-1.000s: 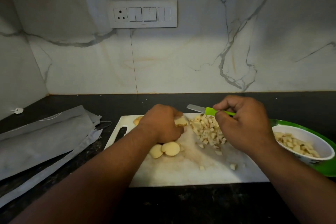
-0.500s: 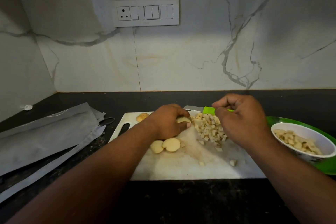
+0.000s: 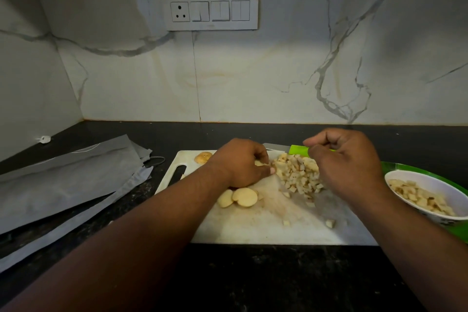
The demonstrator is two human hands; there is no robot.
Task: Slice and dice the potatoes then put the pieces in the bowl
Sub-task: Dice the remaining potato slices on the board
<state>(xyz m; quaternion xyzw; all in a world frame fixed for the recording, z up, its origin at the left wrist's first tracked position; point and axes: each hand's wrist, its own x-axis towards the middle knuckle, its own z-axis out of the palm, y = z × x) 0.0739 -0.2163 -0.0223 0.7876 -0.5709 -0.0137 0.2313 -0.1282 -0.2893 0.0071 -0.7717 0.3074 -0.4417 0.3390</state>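
Dicing potatoes on my cutting board [image 3: 253,230].
My left hand [image 3: 240,162] pinches one potato slice [image 3: 259,162]; my right hand [image 3: 347,159] grips the knife [image 3: 298,150]. Two slices [image 3: 238,197] lie near, the diced pile [image 3: 298,172] between my hands, one bowl [image 3: 428,185] right.

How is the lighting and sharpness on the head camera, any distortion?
Head view: dim overall, brightest on the marble wall; cutting board and diced potato pile sharp enough, forearms dark; wide-angle bending shows at the switch panel and the edges.
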